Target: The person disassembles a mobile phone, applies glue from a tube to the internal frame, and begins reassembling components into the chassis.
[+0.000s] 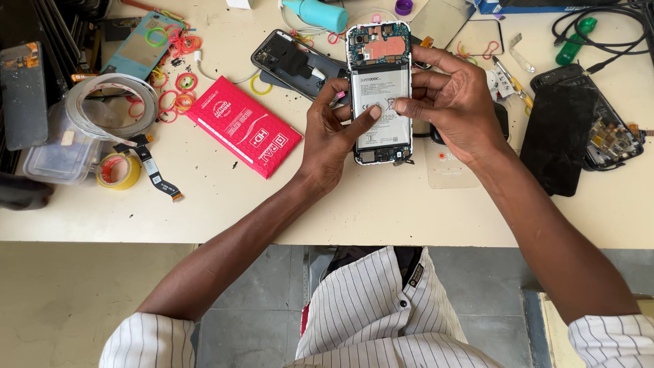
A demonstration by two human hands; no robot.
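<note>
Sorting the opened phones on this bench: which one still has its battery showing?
The opened phone held in both hands, left hand and right hand: a white battery fills its middle. The dark phone shell behind it and the black phone at right show none.

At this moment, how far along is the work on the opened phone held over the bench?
Done: the opened phone has its back off, with white battery and circuit board exposed. A dark back shell lies behind it on the white table. In hand: the left hand and right hand grip the phone, fingertips on the battery. Left: the phone remains uncovered.
</note>
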